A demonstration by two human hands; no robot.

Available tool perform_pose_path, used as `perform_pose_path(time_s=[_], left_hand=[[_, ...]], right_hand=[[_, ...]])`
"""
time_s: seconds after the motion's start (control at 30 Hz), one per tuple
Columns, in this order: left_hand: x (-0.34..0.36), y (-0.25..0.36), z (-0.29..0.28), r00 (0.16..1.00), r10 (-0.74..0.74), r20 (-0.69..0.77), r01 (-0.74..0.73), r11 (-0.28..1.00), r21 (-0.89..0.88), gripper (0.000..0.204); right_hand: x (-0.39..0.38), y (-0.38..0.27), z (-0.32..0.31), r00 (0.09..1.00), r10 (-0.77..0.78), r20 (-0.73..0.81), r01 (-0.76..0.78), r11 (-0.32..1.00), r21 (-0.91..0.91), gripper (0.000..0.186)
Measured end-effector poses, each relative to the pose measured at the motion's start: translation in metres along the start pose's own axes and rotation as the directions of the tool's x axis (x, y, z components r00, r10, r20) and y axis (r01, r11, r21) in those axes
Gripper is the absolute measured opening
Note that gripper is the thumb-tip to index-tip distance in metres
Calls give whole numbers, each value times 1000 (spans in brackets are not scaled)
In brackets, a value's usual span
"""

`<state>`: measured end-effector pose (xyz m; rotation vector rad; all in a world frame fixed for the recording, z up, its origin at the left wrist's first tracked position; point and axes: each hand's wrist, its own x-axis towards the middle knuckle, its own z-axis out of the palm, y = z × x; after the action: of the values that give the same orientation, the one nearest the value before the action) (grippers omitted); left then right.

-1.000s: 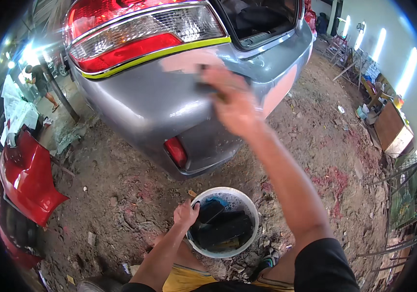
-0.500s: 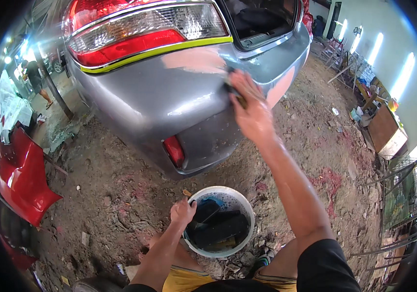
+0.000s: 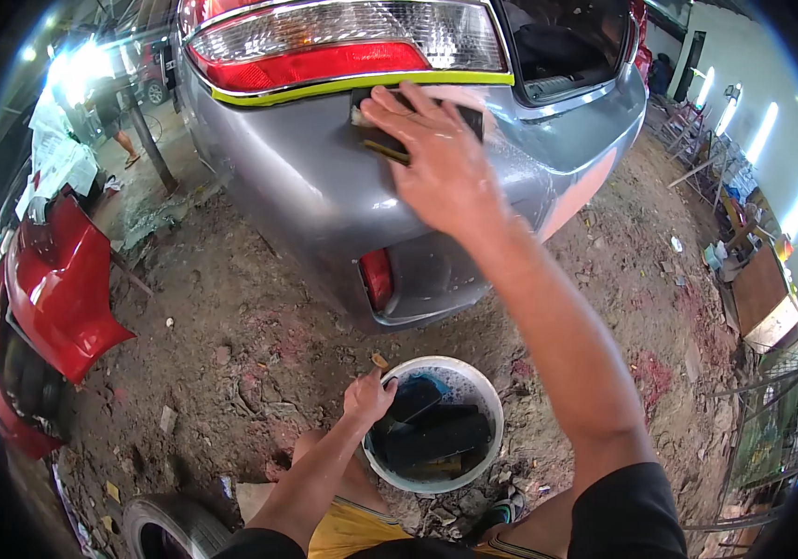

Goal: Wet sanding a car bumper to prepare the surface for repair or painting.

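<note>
My right hand presses a dark sanding block, with a yellowish strip along one edge, against the silver-grey car bumper. The fingers lie over the block and hide much of it. Just above runs yellow-green tape along the bottom of the tail light. A pale pink filler patch shows partly behind the hand; another pink patch lies farther right. My left hand is closed at the left rim of a white bucket, which contains dark slabs in sudsy water.
A red bumper part stands at the left, near a post. A tyre lies at lower left. Along the right wall are a wooden box and a wire rack. The ground is rough dirt with debris.
My right hand has moved the sanding block left and up along the bumper, from the filler's right end to just under the tape. My left hand stays at the bucket rim.
</note>
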<state>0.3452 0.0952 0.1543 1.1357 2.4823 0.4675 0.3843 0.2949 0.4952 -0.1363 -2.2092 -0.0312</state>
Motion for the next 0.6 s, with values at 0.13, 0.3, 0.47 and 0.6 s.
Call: perform_pose_path(time_s=[0.13,0.3,0.47,0.6], left_hand=[[-3,1,-3,999,-17,-27,16,1000,-10,45],[2,-2,7,999,38,-25,-38,999,-2,42],[0,-1,4,999,27,-21,-26,999,24,45],[7,-10,15,997,64,-49,-60,995,75,46]], right_hand=[[-29,42,-14,999,31,-10,-32,999,-30,56],[2,5,3,999,-10,-43,10,1000,7,50],[-38,56,-35,992,122,25,-123,992,13,56],[-16,17,-3,1000,28,11,-28,999,-36,55]])
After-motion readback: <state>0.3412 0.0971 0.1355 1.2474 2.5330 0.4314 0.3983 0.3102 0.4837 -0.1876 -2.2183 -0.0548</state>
